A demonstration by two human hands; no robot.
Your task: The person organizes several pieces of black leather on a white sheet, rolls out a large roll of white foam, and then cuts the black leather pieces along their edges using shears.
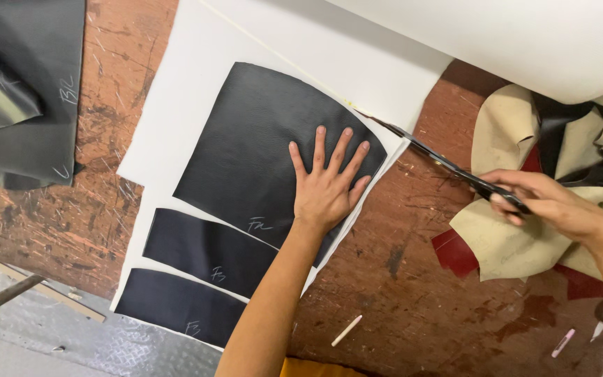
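Pressing flat with all five fingers spread, the left hand [326,187] rests on the largest black leather piece [259,146], near its right edge. Three black pieces lie on the white sheet [190,77]: that large curved one at the top, a narrower strip [204,251] below it, and a third strip [176,306] lowest of all. Each of the three carries a small chalk mark near its lower edge. The white sheet spreads over a scarred brown worktable [413,279] and runs up to a white roll [525,42] at the top right.

The right hand [556,206] grips one pair of black scissors [441,162], its fingers curled tight around the handles. The blades reach left and up, slightly parted, with their tips at the right edge of the white sheet, just beside the large black piece.

Under and behind the right hand sits a heap of scraps [525,209] in tan, dark red and black. On the table in front lie one white chalk stick [347,330] and one pink marker [563,343], well apart from each other. More dark leather [22,91] lies folded at the top left corner, also bearing chalk marks. A grey metal plate [71,342] shows at the lower left.
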